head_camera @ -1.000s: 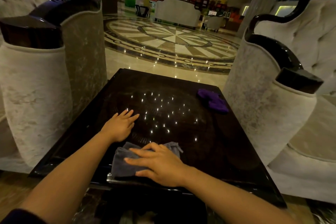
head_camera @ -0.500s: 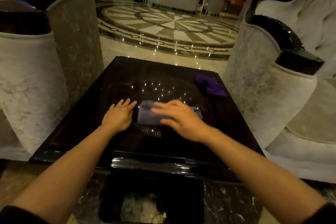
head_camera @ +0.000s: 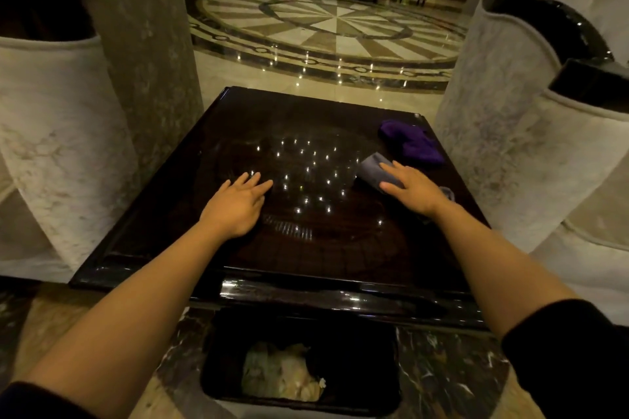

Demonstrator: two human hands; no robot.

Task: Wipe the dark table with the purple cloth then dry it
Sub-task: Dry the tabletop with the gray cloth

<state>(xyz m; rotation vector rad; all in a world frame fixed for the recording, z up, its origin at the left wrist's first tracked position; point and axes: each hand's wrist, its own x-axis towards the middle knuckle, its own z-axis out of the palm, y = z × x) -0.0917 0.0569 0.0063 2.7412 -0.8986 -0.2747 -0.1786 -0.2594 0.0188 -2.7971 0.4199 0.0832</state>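
Observation:
The dark glossy table (head_camera: 306,248) fills the middle of the head view, with ceiling lights mirrored in its top. A bunched purple cloth (head_camera: 413,143) lies near its far right corner, touched by neither hand. My right hand (head_camera: 413,189) presses flat on a grey cloth (head_camera: 374,171) at the right side of the table, just in front of the purple one. My left hand (head_camera: 236,206) rests flat on the tabletop left of centre, fingers spread, holding nothing.
Pale upholstered armchairs flank the table: one on the left (head_camera: 61,133), one on the right (head_camera: 531,133). A dark bin (head_camera: 299,364) with crumpled waste sits under the table's near edge. Beyond the far edge lies patterned marble floor (head_camera: 326,20).
My right hand has slid the grey cloth from the near edge, across the middle, to the right side beside the purple cloth. My left hand stayed in place. The camera has tilted down.

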